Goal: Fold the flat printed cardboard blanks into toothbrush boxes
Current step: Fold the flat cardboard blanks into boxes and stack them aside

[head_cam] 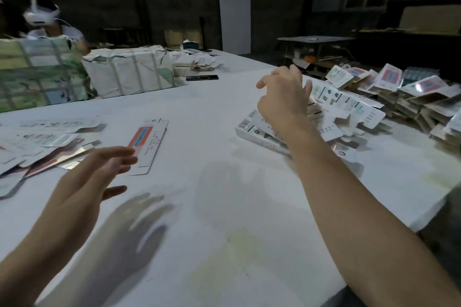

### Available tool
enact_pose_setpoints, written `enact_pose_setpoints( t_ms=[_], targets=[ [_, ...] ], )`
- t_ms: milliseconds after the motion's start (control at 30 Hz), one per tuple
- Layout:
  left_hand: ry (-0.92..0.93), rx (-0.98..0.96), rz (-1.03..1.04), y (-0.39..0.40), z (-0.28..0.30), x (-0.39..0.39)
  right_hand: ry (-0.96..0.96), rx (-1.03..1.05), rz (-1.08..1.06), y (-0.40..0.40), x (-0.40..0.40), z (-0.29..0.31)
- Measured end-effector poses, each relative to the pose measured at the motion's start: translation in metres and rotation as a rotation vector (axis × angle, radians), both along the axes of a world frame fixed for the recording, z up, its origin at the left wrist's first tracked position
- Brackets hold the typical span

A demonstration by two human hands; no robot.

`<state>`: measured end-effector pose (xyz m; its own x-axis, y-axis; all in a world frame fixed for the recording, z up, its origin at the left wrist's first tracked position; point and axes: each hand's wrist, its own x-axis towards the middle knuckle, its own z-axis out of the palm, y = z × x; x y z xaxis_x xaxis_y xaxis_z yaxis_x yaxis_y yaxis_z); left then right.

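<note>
A flat printed blank (149,144) with a red and blue panel lies on the white table (212,182) left of centre. My left hand (82,182) hovers just below it, fingers straight and spread, fingertips near its lower edge, holding nothing. More flat blanks (37,147) lie fanned out at the far left. My right hand (284,97) is raised over a stack of white printed blanks (262,134) at the right, fingers loosely bent, nothing clearly in its grasp. Behind it a heap of folded boxes (399,97) spreads to the right edge.
Two wrapped, strapped bundles (129,72) (37,75) stand at the back left, with a dark phone (202,77) beside them. Another person with a headset (42,17) sits behind the bundles. The table's right edge (424,219) runs close to my right forearm.
</note>
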<state>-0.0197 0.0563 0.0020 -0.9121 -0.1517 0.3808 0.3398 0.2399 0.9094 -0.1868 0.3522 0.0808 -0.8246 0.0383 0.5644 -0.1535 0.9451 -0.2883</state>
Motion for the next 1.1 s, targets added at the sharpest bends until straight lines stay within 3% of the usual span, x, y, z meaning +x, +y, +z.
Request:
enact_pose_setpoints(
  t_ms=[100, 167, 267, 367, 467, 567, 667, 767, 833, 933, 1100],
  targets=[
    [-0.029, -0.173, 0.078, 0.005, 0.003, 0.007, 0.132, -0.209, 0.371, -0.041, 0.032, 0.001],
    [-0.084, -0.413, 0.178, 0.003, -0.001, 0.006, -0.004, -0.403, 0.62, -0.07, 0.056, -0.005],
    [-0.158, -0.92, 0.26, -0.001, -0.012, -0.003, -0.307, -0.651, 0.898, -0.1, 0.084, -0.016],
    [-0.462, -1.152, 0.196, 0.001, -0.013, -0.019, -0.473, -0.782, 1.001, -0.115, 0.095, -0.027],
    [-0.514, -1.2, 0.207, 0.004, -0.009, -0.027, -0.518, -0.851, 1.006, -0.118, 0.097, -0.032],
    [-0.243, -1.295, 0.332, 0.012, -0.006, -0.017, -0.547, -0.958, 0.987, -0.117, 0.096, -0.03],
    [-0.1, -1.219, 0.458, 0.02, -0.005, -0.008, -0.585, -1.051, 0.972, -0.116, 0.095, -0.03],
    [-0.217, -1.142, 0.535, 0.019, -0.006, -0.009, -0.623, -1.11, 0.986, -0.117, 0.096, -0.033],
    [-0.375, -1.033, 0.473, 0.015, -0.006, -0.011, -0.669, -1.182, 1.008, -0.118, 0.097, -0.034],
    [-0.38, -0.848, 0.397, 0.007, -0.003, -0.011, -0.776, -1.321, 1.041, -0.119, 0.097, -0.034],
    [-0.269, -1.081, 0.408, 0.021, 0.001, 0.001, -0.901, -1.537, 1.098, -0.118, 0.095, -0.034]
  ],
)
